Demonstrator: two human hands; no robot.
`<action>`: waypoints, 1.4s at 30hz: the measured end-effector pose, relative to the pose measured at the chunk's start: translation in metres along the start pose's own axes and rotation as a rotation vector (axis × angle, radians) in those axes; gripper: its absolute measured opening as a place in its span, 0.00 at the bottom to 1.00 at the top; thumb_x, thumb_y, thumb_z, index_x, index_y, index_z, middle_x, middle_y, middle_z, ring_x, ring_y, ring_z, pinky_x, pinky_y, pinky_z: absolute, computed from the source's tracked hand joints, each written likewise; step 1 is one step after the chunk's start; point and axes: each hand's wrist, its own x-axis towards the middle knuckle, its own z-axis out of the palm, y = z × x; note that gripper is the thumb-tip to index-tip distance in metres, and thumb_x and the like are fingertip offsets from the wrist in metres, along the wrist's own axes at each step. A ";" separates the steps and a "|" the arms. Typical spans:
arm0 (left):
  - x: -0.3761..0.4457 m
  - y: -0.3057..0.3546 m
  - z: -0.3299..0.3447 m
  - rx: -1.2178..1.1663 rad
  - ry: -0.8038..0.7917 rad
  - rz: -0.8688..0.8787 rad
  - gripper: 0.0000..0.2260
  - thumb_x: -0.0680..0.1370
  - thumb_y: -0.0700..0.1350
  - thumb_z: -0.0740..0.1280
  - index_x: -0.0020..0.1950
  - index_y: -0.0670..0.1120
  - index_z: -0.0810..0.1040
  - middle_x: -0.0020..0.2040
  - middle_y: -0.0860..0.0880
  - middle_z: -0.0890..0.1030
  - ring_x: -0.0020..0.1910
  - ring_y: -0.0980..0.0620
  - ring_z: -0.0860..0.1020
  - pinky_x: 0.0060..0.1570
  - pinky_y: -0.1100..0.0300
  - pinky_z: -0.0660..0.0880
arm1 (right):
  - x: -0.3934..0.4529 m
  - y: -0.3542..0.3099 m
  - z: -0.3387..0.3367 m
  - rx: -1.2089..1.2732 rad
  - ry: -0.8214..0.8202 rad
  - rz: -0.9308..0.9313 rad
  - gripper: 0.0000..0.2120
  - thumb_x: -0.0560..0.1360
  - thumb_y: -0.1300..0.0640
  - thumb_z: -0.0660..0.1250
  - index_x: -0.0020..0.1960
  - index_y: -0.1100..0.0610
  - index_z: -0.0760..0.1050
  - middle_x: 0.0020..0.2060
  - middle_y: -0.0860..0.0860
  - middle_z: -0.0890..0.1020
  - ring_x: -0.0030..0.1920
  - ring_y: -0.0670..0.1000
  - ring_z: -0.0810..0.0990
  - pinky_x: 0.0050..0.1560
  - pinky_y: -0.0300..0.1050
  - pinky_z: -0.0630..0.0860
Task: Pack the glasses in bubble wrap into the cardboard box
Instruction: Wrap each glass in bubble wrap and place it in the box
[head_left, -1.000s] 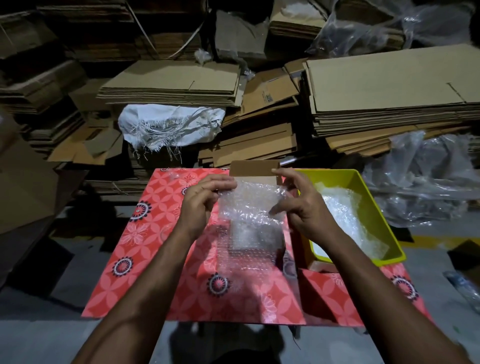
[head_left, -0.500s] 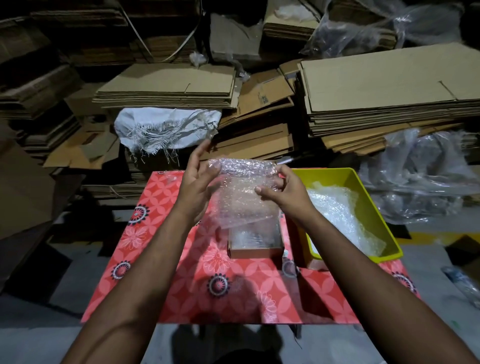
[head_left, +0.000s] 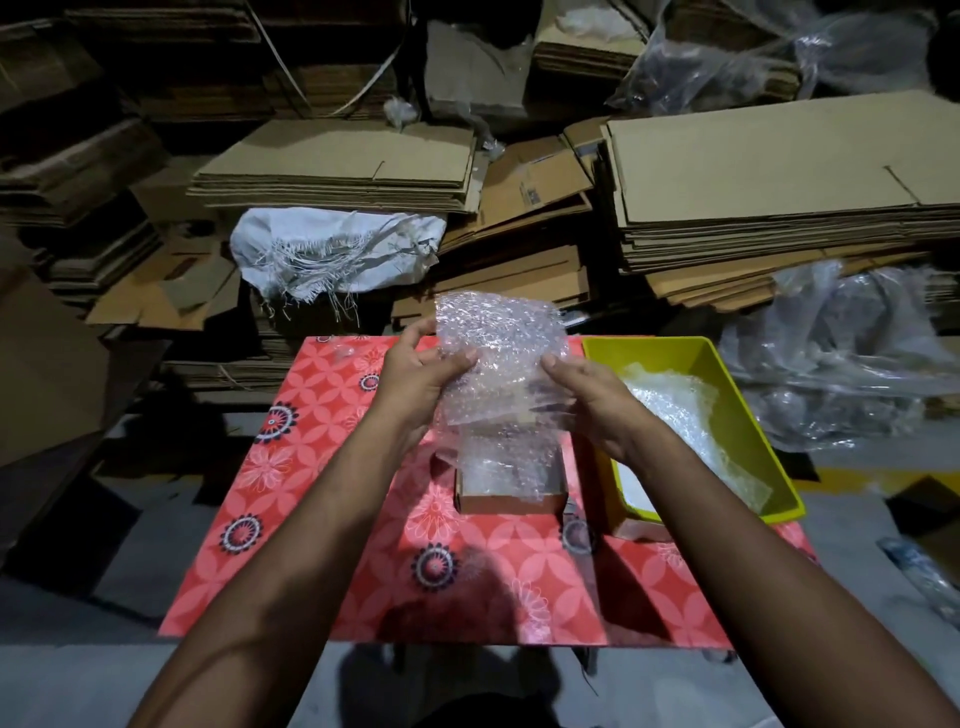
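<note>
Both hands hold a sheet of bubble wrap (head_left: 498, 358) in the air above the bench (head_left: 322, 519), which is covered by a red floral cloth. The left hand (head_left: 415, 382) grips the sheet's left edge, thumb pressed across the front and fingers curled behind. The right hand (head_left: 587, 397) grips the lower right edge, fingers curled onto the film. The sheet stands roughly upright and crumpled, its lower part hanging down to the cardboard box (head_left: 511, 486).

The cardboard box sits on the bench directly below the hands, open at the top, with more bubble wrap visible inside. Whether glasses lie within the wrap cannot be told; the film is too clouded.

Just right of the box stands a yellow-green plastic tray (head_left: 727, 395), raised on a cardboard support and holding loose bubble wrap (head_left: 680, 415).

Beyond the bench, stacks of flattened cardboard (head_left: 779, 197) fill the background. A frayed white woven sack (head_left: 332, 249) lies on a lower pile behind the bench's left side. Clear plastic sheeting (head_left: 841, 358) is heaped to the right of the tray, on the floor side.
</note>
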 end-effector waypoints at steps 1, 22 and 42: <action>0.002 0.002 0.001 -0.014 -0.003 0.013 0.43 0.59 0.40 0.83 0.71 0.45 0.69 0.58 0.35 0.81 0.57 0.40 0.82 0.56 0.49 0.80 | 0.000 0.004 -0.001 -0.114 -0.031 0.006 0.34 0.66 0.39 0.76 0.60 0.63 0.78 0.50 0.57 0.84 0.44 0.55 0.79 0.42 0.44 0.73; 0.001 -0.003 0.000 0.072 -0.106 0.006 0.22 0.69 0.30 0.75 0.61 0.43 0.77 0.55 0.43 0.85 0.56 0.44 0.84 0.56 0.53 0.80 | 0.008 0.000 0.000 -0.130 0.009 -0.239 0.15 0.72 0.55 0.77 0.50 0.67 0.81 0.40 0.59 0.76 0.41 0.55 0.74 0.40 0.48 0.79; -0.005 -0.007 -0.004 0.011 -0.090 -0.046 0.23 0.69 0.42 0.76 0.61 0.39 0.75 0.54 0.44 0.84 0.54 0.46 0.83 0.55 0.47 0.81 | 0.013 0.002 -0.005 -0.079 -0.007 -0.187 0.11 0.70 0.74 0.72 0.49 0.63 0.81 0.39 0.54 0.87 0.38 0.50 0.86 0.40 0.41 0.82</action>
